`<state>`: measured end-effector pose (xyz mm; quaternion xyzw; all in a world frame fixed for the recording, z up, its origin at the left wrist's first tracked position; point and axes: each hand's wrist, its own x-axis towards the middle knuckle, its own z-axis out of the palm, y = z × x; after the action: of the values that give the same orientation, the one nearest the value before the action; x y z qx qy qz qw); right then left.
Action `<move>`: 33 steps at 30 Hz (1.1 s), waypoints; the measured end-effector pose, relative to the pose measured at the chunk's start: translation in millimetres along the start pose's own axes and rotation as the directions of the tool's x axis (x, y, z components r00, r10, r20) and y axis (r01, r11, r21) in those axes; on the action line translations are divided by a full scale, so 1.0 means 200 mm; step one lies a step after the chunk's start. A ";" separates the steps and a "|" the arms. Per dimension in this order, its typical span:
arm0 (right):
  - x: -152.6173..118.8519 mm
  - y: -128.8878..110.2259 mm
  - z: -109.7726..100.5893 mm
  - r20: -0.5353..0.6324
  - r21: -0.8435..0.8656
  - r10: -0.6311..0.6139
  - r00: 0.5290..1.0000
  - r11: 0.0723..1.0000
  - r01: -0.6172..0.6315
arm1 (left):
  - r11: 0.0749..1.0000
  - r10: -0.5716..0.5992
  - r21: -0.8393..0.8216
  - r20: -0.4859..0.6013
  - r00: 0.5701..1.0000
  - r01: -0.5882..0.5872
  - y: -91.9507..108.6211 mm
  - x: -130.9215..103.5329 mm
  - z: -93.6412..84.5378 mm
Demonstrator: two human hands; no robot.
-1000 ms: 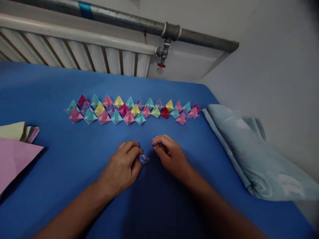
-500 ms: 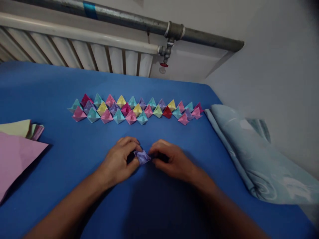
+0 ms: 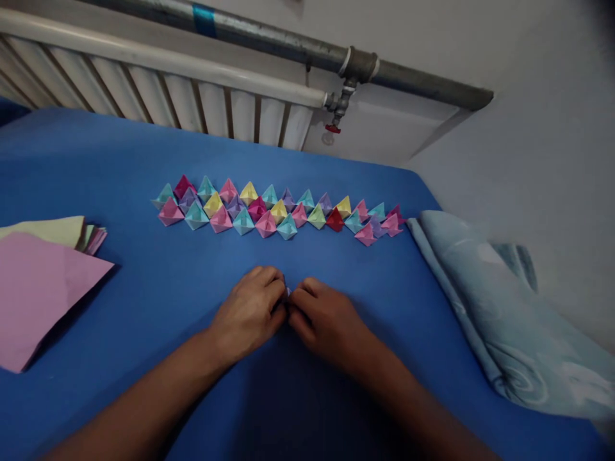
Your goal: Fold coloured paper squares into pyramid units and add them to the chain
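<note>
My left hand [image 3: 250, 312] and my right hand [image 3: 327, 320] meet near the middle of the blue surface, with fingers closed on a small purple folded paper [image 3: 287, 292]. Only a sliver of that paper shows between the fingertips; the rest is hidden. Beyond my hands lie rows of small folded paper boats [image 3: 266, 224] in pink, teal, yellow, purple, green and red, set close together.
Pink paper sheets [image 3: 48, 288] and yellow ones [image 3: 48, 232] lie at the left on the blue surface [image 3: 192, 378]. A rolled light blue blanket [image 3: 480, 307] is at the right. A radiator [image 3: 211, 109] and metal pipe [image 3: 288, 48] run behind.
My hands have come together, and my fingers now cover most of the purple paper, which showed plainly before. The view has shifted, so the surroundings appear farther right.
</note>
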<state>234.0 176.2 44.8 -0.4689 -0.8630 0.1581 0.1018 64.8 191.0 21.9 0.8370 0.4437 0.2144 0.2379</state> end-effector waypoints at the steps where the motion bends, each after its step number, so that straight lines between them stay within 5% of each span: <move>1: 0.00 -0.02 0.00 0.006 -0.045 0.028 1.000 0.999 -0.028 | 1.000 -0.002 0.000 -0.001 1.000 0.002 0.00 0.00 0.00; 8: 0.03 -0.10 0.00 0.094 -0.268 0.114 0.989 0.960 -0.085 | 1.000 0.022 -0.003 -0.025 0.999 -0.022 -0.02 0.00 0.03; 15: 0.03 -0.10 0.00 0.079 -0.229 0.155 0.985 0.964 -0.134 | 1.000 0.017 -0.016 -0.012 1.000 -0.017 -0.02 -0.01 0.02; 25: 0.03 -0.09 0.02 0.056 -0.257 0.001 0.998 0.966 0.013 | 0.999 0.035 -0.010 -0.024 0.999 -0.035 -0.03 -0.01 0.03; 33: 0.05 -0.10 0.00 0.200 -0.335 -0.052 0.978 0.935 0.118 | 0.999 0.049 -0.003 -0.008 0.999 -0.049 -0.03 -0.01 0.02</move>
<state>213.9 174.1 51.6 -0.4244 -0.9026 0.0431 -0.0570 61.8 191.7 14.1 0.8465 0.4237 0.2239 0.2321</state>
